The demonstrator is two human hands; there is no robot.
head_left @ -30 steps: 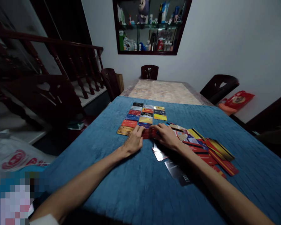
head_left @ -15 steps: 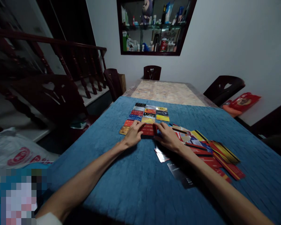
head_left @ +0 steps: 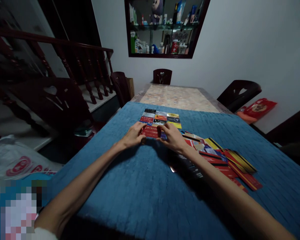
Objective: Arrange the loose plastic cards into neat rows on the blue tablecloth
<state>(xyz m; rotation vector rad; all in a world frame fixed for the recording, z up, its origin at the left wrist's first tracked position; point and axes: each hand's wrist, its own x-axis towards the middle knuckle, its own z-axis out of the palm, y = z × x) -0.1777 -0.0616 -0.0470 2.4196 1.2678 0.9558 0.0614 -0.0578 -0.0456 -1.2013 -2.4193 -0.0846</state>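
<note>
A red card is pinched between both my hands, raised a little over the blue cloth. My left hand grips its left edge and my right hand its right edge. Behind the hands lies a neat grid of coloured cards in three columns; the held card hides the grid's near rows. Right of my right forearm a loose pile of red, yellow and black cards is spread on the cloth.
Beyond the cloth shows the bare marble tabletop. Dark wooden chairs stand at the far end, right and left. A stair railing runs at left. A red bag sits at right.
Both hands have moved away from me with the red card, from the cloth in front of the grid to above the grid's near rows.
</note>
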